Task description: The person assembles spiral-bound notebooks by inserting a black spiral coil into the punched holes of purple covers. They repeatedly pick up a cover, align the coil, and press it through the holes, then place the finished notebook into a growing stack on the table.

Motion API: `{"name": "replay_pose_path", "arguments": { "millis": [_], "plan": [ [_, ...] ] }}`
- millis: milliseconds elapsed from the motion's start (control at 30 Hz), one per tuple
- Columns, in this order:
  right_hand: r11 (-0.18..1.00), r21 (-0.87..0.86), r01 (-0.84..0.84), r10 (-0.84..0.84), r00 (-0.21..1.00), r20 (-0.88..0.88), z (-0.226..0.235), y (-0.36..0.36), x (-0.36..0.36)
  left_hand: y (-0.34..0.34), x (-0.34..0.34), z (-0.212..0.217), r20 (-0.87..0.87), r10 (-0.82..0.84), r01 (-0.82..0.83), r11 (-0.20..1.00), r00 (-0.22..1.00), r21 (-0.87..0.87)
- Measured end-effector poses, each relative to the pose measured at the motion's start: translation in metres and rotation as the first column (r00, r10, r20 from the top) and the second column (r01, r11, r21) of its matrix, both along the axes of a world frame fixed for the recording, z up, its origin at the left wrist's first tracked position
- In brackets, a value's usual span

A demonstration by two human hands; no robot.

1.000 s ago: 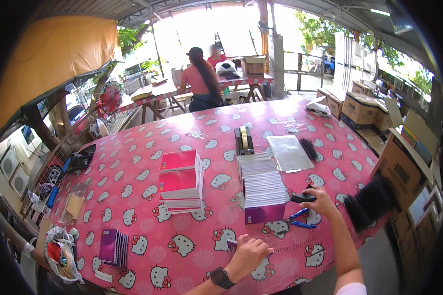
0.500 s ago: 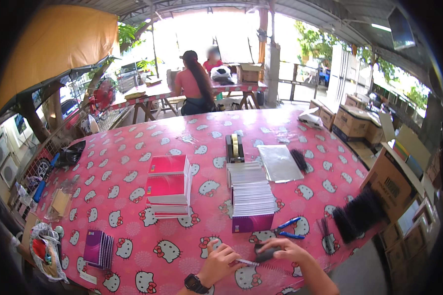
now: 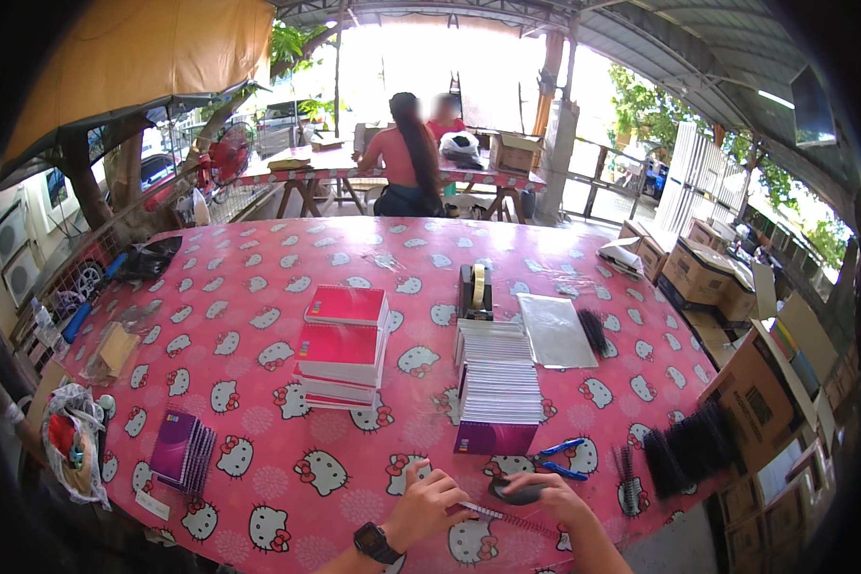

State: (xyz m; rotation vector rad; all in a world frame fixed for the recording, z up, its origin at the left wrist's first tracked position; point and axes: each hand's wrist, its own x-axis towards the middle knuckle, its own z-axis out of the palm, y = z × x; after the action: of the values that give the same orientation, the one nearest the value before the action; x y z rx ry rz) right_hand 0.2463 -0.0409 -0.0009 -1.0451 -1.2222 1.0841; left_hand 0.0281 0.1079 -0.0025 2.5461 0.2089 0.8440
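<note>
Near the table's front edge, my left hand (image 3: 429,507) is closed around a thin notebook (image 3: 478,509), seen nearly edge-on. A thin spiral coil (image 3: 528,523) runs from the notebook's edge to the right, beneath my right hand (image 3: 551,496). That hand is curled over a dark rounded object (image 3: 517,494) whose kind I cannot make out. Blue-handled pliers (image 3: 562,461) lie just beyond it. A long stack of notebooks (image 3: 496,383) with a purple cover in front lies beyond my hands. Farther left are a pile of pink-covered notebooks (image 3: 340,340) and purple spiral-bound notebooks (image 3: 182,452).
Black coils (image 3: 689,442) lie in a heap at the right, beside an open carton (image 3: 761,392). A tape dispenser (image 3: 475,292) and a clear plastic sheet (image 3: 557,330) are farther back. A plastic bag (image 3: 75,440) hangs at the left edge. Two people sit at another table.
The view has tilted and shifted a little, so the table's things appear displaced. Both hands stay nearly in place, still holding the notebook and the dark object; the coil shows more plainly.
</note>
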Motion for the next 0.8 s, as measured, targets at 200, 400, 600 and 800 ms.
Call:
{"name": "replay_pose_path", "arguments": {
  "millis": [200,400,600,800],
  "plan": [
    [0.987,-0.157,0.048,-0.037,0.997,0.071,-0.001,0.004,-0.006,-0.003,-0.002,0.005,-0.017,0.034,-0.036,0.991,0.999,-0.126],
    [0.919,-0.356,0.17,-0.051,0.946,0.319,-0.003,0.014,-0.011,-0.001,-0.002,0.004,-0.035,0.03,-0.034,0.991,0.999,-0.128],
    [0.95,-0.301,0.081,-0.04,0.989,0.141,0.0,0.016,-0.013,0.033,-0.018,-0.003,0.118,0.19,-0.158,0.958,0.975,-0.239],
    [0.994,-0.086,-0.066,0.065,0.998,-0.012,-0.002,0.018,-0.015,0.028,-0.025,-0.002,-0.01,0.132,-0.114,0.809,0.991,-0.576]
  ]
}}
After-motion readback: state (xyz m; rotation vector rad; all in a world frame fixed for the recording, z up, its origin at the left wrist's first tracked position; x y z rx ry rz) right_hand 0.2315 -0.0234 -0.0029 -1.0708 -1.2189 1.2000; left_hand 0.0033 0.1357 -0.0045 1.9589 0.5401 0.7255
